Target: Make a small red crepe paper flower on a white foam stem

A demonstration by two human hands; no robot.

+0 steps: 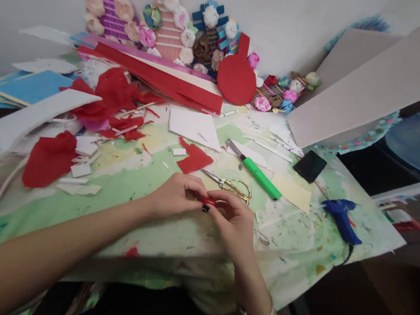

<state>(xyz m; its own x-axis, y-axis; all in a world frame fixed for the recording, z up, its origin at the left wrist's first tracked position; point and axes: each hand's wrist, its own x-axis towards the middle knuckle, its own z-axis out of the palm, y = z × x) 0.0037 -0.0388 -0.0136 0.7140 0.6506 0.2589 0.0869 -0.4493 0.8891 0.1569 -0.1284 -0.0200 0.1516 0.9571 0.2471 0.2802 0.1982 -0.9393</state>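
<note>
Both hands meet at the table's near edge over a small red paper piece (210,202). My left hand (177,195) pinches it from the left, and my right hand (232,222) holds it from the right with bent fingers. The piece is mostly hidden by the fingertips. Gold-handled scissors (234,186) lie just beyond my right hand. A red paper scrap (193,159) rests behind my left hand.
A green utility knife (259,175), a black phone (309,166) and a blue glue gun (341,220) lie to the right. Red paper scraps (50,158) and white foam pieces (36,115) cover the left. Paper flower crafts (181,28) and grey cardboard (363,90) stand at the back.
</note>
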